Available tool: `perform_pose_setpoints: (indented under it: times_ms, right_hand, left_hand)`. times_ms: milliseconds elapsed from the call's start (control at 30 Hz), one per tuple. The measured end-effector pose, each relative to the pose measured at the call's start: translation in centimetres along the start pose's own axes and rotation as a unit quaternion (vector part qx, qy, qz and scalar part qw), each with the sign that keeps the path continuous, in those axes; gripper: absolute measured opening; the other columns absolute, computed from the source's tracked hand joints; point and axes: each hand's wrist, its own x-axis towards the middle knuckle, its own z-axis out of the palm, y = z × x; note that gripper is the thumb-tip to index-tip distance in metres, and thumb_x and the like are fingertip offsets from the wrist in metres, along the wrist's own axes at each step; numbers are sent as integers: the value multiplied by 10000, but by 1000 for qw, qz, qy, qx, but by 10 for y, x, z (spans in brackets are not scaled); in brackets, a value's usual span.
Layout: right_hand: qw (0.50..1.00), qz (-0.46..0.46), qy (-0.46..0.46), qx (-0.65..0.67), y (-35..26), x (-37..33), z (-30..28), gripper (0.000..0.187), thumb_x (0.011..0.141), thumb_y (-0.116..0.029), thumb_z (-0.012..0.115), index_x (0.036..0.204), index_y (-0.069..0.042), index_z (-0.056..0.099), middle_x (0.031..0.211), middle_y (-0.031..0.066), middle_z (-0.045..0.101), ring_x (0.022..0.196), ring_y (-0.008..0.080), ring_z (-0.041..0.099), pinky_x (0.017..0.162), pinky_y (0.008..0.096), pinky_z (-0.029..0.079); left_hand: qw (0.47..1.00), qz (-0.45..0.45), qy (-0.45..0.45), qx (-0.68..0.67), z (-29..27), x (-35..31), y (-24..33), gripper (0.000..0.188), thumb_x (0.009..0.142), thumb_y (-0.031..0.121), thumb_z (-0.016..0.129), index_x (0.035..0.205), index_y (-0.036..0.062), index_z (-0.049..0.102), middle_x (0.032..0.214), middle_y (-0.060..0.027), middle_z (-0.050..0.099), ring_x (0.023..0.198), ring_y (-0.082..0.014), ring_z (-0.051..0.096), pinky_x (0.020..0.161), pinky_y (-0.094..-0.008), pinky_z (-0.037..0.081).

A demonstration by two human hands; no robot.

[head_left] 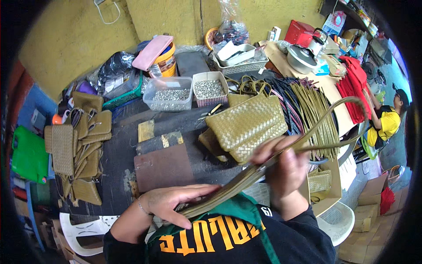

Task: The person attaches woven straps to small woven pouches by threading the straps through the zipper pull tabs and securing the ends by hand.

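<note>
Held edge-on in front of my chest is an olive bag [231, 187], with a long strap [340, 102] looping out to the right. My left hand [169, 203] grips its lower left end, thumb on the near side and fingers on the far side. At the upper right end my right hand [288, 169] is closed around the bag where the strap begins, its fingers smeared by motion. Just beyond, woven olive pouches [246, 123] lie stacked on the dark table [118, 145].
More woven pouches [63, 149] pile up at the left. Tubs of small metal parts [171, 94] stand at the back, beside bundled olive strips [314, 114]. A brown sheet [163, 167] lies mid-table. A person in yellow [389, 121] works at the right near red material [354, 88].
</note>
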Motion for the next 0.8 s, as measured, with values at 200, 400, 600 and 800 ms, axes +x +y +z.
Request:
perform_pose_setpoints:
  times_ms: [200,400,600,800]
  right_hand:
    - [848,-101,113,-508,-3,111,-40,248,752,-210,575,772,29,513,650,185,545,581,287,557,570,339,437]
    - [670,182,99,-712,168,125,-144,337,768,-298,487,811,30,545,846,211,582,824,332,560,748,387,442]
    - [667,155,86,-724,192,113,-124,367,753,-346,493,757,8,590,800,208,589,758,338,568,722,399,445]
    - [742,153,101,-645,152,124,-136,435,790,-397,480,838,29,553,838,254,560,802,375,549,702,424,419]
  left_hand:
    - [967,28,255,5,-9,74,42,341,778,48,565,1085,-39,446,921,-51,560,818,-66,510,696,-215,432]
    - [702,-11,277,656,-33,150,8,462,795,388,495,1181,143,425,1257,-129,354,1192,-322,262,912,-551,247]
    - [735,-117,201,637,-42,120,-49,450,814,407,445,1230,247,388,1349,-50,231,1263,-306,113,883,-672,121]
    - [789,-2,261,557,-42,89,-29,389,802,340,509,1114,108,503,1289,-100,327,1238,-298,212,939,-556,195]
